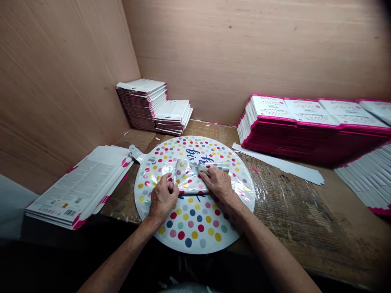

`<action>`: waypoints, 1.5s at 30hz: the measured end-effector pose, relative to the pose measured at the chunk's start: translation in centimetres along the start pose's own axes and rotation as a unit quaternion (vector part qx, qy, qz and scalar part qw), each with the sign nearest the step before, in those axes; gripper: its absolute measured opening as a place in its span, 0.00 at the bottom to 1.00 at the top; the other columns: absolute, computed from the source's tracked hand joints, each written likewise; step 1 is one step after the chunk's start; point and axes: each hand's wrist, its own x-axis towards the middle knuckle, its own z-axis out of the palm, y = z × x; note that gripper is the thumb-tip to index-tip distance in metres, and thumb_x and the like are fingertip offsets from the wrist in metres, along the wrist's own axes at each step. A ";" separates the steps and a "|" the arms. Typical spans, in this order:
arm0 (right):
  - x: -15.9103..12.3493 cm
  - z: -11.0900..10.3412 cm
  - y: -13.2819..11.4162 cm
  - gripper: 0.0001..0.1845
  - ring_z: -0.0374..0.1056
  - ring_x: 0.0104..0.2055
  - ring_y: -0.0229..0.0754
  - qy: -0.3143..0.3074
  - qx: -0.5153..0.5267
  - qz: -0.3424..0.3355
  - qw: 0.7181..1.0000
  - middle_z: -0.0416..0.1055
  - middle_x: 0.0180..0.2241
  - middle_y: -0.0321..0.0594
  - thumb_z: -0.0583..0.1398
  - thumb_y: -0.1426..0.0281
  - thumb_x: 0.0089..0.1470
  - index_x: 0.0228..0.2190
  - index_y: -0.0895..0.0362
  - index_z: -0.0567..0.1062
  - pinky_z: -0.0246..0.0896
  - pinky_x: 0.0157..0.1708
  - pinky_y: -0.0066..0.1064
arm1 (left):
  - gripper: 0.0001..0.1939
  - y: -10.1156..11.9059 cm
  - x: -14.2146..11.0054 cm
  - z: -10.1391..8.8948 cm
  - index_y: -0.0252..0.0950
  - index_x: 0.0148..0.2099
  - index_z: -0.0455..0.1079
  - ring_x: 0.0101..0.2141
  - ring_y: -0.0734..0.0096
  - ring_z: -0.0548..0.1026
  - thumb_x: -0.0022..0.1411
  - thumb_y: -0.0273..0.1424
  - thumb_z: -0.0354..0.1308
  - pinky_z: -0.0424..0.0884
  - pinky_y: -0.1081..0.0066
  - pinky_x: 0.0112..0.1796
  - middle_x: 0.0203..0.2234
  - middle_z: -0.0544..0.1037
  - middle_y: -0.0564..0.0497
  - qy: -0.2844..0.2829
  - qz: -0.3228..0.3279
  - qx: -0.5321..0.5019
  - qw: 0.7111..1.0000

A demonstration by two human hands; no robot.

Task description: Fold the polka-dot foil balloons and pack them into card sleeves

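Note:
A round flat foil balloon (pixel 195 221) with coloured dots and blue script lies on the worktable. On top of it sits a folded dotted balloon (pixel 190 178), a small glossy packet. My left hand (pixel 163 199) pinches the packet's left end, fingers curled on it. My right hand (pixel 218 183) presses down on the packet's right side, fingers closed against the fold.
Flat white cards (pixel 79 187) are stacked at the left. Two piles of white cards (pixel 152 103) stand at the back corner. Rows of pink-edged cards (pixel 305 122) fill the right, with one loose white card (pixel 281 163) in front. Plywood walls enclose the bench.

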 end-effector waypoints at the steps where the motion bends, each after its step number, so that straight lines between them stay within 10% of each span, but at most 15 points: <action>1: 0.4 -0.1 0.0 0.24 0.74 0.42 0.49 -0.008 -0.001 -0.009 1.000 0.78 0.37 0.47 0.50 0.52 0.65 0.34 0.56 0.77 0.60 0.35 0.32 | 0.25 0.2 0.0 -0.1 0.27 0.58 0.65 0.47 0.53 0.76 0.61 0.33 0.51 0.69 0.57 0.52 0.37 0.80 0.41 0.029 0.038 0.037 0.998; 6: -0.3 -0.8 0.1 0.21 0.71 0.45 0.52 0.017 -0.012 -0.022 1.000 0.76 0.42 0.51 0.54 0.55 0.63 0.41 0.59 0.76 0.61 0.42 0.36 | 0.25 -0.3 2.0 0.5 0.35 0.64 0.62 0.67 0.48 0.49 0.68 0.36 0.45 0.52 0.48 0.63 0.65 0.61 0.42 -0.050 0.267 0.187 0.944; 10: -2.5 -0.1 -2.4 0.25 0.62 0.55 0.56 0.151 -0.034 -0.199 0.968 0.67 0.55 0.58 0.58 0.64 0.60 0.55 0.64 0.68 0.55 0.55 0.45 | 0.28 -2.0 4.2 1.7 0.33 0.68 0.57 0.68 0.48 0.47 0.72 0.36 0.36 0.50 0.47 0.63 0.68 0.56 0.43 -0.134 0.205 0.242 0.939; 15: -2.2 1.1 -5.8 0.13 0.67 0.42 0.51 0.073 -0.080 -0.304 0.946 0.73 0.39 0.54 0.56 0.79 0.56 0.43 0.65 0.75 0.61 0.45 0.41 | 0.26 -0.9 5.6 -0.3 0.34 0.65 0.61 0.65 0.47 0.56 0.71 0.33 0.36 0.60 0.45 0.58 0.64 0.64 0.42 -0.179 0.187 0.268 0.928; 22: -5.7 0.8 2.8 0.18 0.61 0.57 0.51 0.080 0.014 -0.467 0.880 0.66 0.56 0.50 0.56 0.71 0.62 0.53 0.54 0.70 0.54 0.58 0.47 | 0.33 0.2 6.0 -2.6 0.46 0.62 0.65 0.67 0.58 0.52 0.57 0.18 0.48 0.59 0.56 0.60 0.61 0.69 0.53 -0.274 0.436 0.191 0.836; 26: -4.9 1.8 5.6 0.17 0.71 0.46 0.44 0.068 0.210 -0.345 0.912 0.75 0.46 0.44 0.49 0.69 0.65 0.50 0.55 0.72 0.65 0.45 0.34 | 0.22 -1.3 6.3 -1.7 0.41 0.55 0.71 0.57 0.52 0.69 0.57 0.28 0.55 0.67 0.61 0.53 0.53 0.75 0.47 -0.305 0.349 0.093 0.881; 32: 0.9 1.3 2.9 0.23 0.70 0.31 0.41 0.078 0.187 0.009 0.979 0.75 0.29 0.40 0.46 0.62 0.67 0.32 0.58 0.75 0.60 0.31 0.27 | 0.14 0.1 6.0 0.7 0.37 0.40 0.71 0.33 0.64 0.77 0.64 0.41 0.50 0.71 0.68 0.37 0.28 0.79 0.51 -0.133 0.104 0.002 0.986; 40: 4.8 -0.2 -0.4 0.16 0.71 0.44 0.53 0.048 0.059 0.089 0.993 0.76 0.37 0.55 0.57 0.61 0.62 0.37 0.60 0.79 0.60 0.40 0.37 | 0.13 2.1 5.5 2.4 0.37 0.48 0.68 0.37 0.61 0.79 0.65 0.37 0.54 0.67 0.69 0.35 0.33 0.80 0.49 -0.063 -0.034 0.151 0.986; 45: 7.7 -2.3 -2.7 0.20 0.62 0.54 0.55 0.010 -0.036 -0.063 0.997 0.68 0.51 0.57 0.65 0.62 0.55 0.46 0.61 0.75 0.56 0.49 0.38 | 0.13 1.5 5.7 2.7 0.37 0.49 0.68 0.37 0.61 0.78 0.66 0.37 0.52 0.68 0.68 0.35 0.35 0.80 0.48 -0.073 -0.003 0.173 0.982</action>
